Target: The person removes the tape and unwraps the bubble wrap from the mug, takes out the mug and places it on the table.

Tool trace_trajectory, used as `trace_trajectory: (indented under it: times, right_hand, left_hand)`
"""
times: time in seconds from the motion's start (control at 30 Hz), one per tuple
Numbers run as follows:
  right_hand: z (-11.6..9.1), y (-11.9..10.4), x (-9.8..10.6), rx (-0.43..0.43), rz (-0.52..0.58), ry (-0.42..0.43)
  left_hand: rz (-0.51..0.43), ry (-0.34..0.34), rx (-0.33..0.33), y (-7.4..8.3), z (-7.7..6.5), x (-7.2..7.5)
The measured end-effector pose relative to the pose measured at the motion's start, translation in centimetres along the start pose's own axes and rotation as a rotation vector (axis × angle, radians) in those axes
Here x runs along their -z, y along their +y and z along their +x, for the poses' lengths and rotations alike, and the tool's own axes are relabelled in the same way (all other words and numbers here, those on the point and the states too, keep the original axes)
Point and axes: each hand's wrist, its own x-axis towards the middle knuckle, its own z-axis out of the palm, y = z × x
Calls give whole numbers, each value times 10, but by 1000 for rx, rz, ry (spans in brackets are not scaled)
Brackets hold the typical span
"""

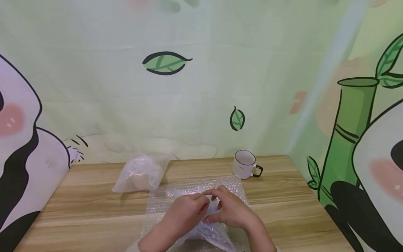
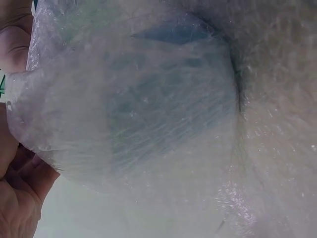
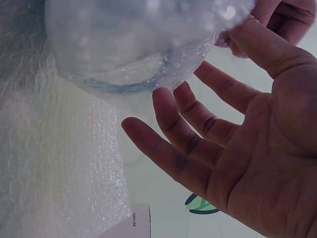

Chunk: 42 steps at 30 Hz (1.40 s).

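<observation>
A bubble-wrapped bundle [image 1: 211, 232] is on the table under both hands. Through the plastic in the right wrist view shows a round rim with a dark line on a wrapped cup-like thing [image 3: 119, 64]; its blue-grey side [image 2: 168, 94] shows through in the left wrist view. My left hand [image 1: 186, 211], fingers curled, pinches the wrap at the bundle's top. Opposite it, my right hand [image 1: 231, 210] has its thumb against the wrap and its fingers spread loosely, their tips at the plastic. Beneath lies a flat bubble wrap sheet [image 1: 160, 201].
Behind the sheet, a white mug [image 1: 241, 169] with a black rim and handle stands upright at the back right. A second bubble-wrapped bundle [image 1: 141, 173] sits at the back left. The wooden table [image 1: 289, 206] meets a printed cloth backdrop [image 1: 201, 87] along its far edge.
</observation>
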Motion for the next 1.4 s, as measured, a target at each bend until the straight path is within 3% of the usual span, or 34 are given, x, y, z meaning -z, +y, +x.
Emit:
trace_trajectory:
  times: [0.13, 0.37, 0.63, 0.83, 1.0, 1.13, 1.23, 1.4]
  right_hand:
    - [1, -1, 0, -7, 6, -11]
    - [1, -1, 4, 0, 12, -34]
    - [1, 1, 7, 28, 15, -95]
    - [2, -4, -1, 8, -22, -41]
    - [-1, -11, -8, -59, -53, 14]
    - [-2, -10, -10, -60, -69, 31]
    - [-1, -10, -11, -47, -76, 38]
    - [2, -11, -9, -58, -83, 29]
  left_hand:
    - [-46, 16, 59, -2, -2, 1]
    - [-186, 114, 173, -7, -5, 4]
    - [-338, 97, 277, -8, -5, 10]
    - [-386, 113, 337, -9, -5, 13]
    - [-446, 62, 429, -8, -10, 20]
    - [-481, -5, 511, -6, -15, 29]
    - [-499, -27, 524, -8, -19, 38]
    - [-503, -53, 478, -20, -29, 52]
